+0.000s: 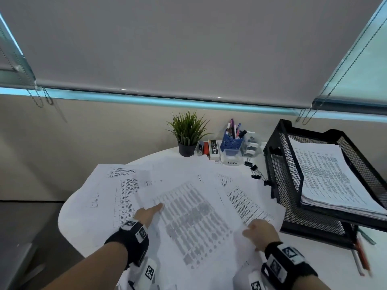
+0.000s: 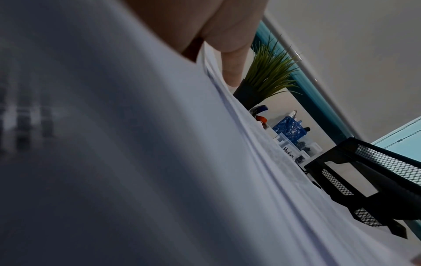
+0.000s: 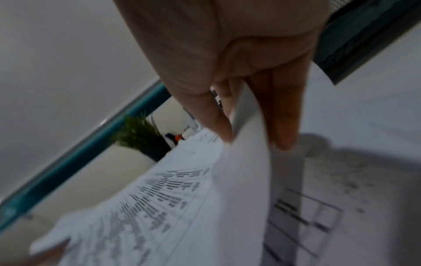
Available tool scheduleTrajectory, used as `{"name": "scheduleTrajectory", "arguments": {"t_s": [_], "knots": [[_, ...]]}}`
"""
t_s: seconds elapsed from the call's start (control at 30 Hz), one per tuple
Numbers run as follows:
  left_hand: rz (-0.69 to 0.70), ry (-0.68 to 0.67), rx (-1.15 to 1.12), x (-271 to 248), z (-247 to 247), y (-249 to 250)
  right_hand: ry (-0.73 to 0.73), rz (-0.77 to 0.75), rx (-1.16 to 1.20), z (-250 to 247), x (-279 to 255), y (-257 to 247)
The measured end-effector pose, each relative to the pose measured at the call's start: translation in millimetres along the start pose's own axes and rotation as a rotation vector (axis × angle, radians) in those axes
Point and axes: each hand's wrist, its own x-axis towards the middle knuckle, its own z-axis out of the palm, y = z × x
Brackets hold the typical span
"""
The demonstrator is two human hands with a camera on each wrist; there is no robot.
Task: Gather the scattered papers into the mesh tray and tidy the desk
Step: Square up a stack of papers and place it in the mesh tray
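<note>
Scattered printed papers (image 1: 125,195) overlap across the round white table (image 1: 326,268). My two hands hold one densely printed sheet (image 1: 194,222) raised above them. My left hand (image 1: 149,213) grips its left edge, thumb (image 2: 232,68) on top and fingers hidden below the sheet (image 2: 114,144). My right hand (image 1: 258,230) pinches its right edge (image 3: 182,198) between thumb (image 3: 212,108) and fingers. The black mesh tray (image 1: 280,160) stands at the right, with a stack of papers (image 1: 330,176) in its top tier.
At the back stand a potted plant (image 1: 187,132), a stapler and small boxes (image 1: 213,149) and a blue pen cup (image 1: 232,141). Black binder clips (image 1: 254,170) lie beside the tray. Pens (image 1: 360,254) lie at its front foot. The table edge (image 1: 62,222) curves at the left.
</note>
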Motion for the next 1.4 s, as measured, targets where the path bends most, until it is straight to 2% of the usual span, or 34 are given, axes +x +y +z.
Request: {"name": "scheduleTrajectory", "arguments": {"t_s": [0.03,0.1,0.17,0.27,0.37,0.5,0.53,0.6,0.67,0.7,0.8,0.87,0.93,0.97,1.03,1.17,1.3,1.4], "knots": [[0.000,-0.010,0.013,3,1,-1,-0.040,0.011,-0.071,3,4,-1],[0.013,-0.031,0.022,7,1,-4,-0.031,-0.010,-0.099,1,9,-8],[0.040,-0.026,0.010,10,0,-7,-0.006,-0.051,0.023,-1,22,-14],[0.051,-0.016,-0.048,11,2,-9,-0.096,-0.088,0.184,0,32,-29],[0.054,-0.106,0.013,11,-1,-9,-0.147,-0.075,0.209,7,40,-37],[0.005,-0.239,0.038,-10,3,-2,-0.223,-0.106,0.388,15,42,-43],[0.016,-0.230,0.052,-10,8,-4,-0.261,-0.124,0.431,18,42,-44],[0.099,-0.198,0.106,11,19,-19,-0.326,-0.139,0.491,18,38,-48],[0.100,-0.197,0.122,54,25,-48,-0.335,-0.128,0.563,15,37,-48],[0.104,-0.210,0.123,56,22,-50,-0.331,-0.118,0.613,12,36,-47],[0.148,-0.186,0.039,39,11,-37,-0.372,-0.114,0.821,-2,31,-43],[0.187,-0.197,0.020,2,5,-6,-0.461,-0.135,0.969,-14,27,-44],[0.271,-0.256,-0.032,-32,0,26,-0.531,-0.174,1.005,-30,20,-52],[0.308,-0.287,-0.055,-40,-1,39,-0.526,-0.192,0.993,-38,18,-57],[0.386,-0.304,-0.094,-58,0,65,-0.422,-0.241,0.941,-56,15,-67],[0.526,-0.194,-0.108,-92,-1,109,-0.187,-0.378,0.905,-91,6,-88],[0.618,-0.188,-0.211,-122,-7,145,0.052,-0.516,0.910,-125,-21,-108],[0.687,-0.163,-0.328,-120,-7,165,0.129,-0.511,0.983,-134,-29,-115]]}}
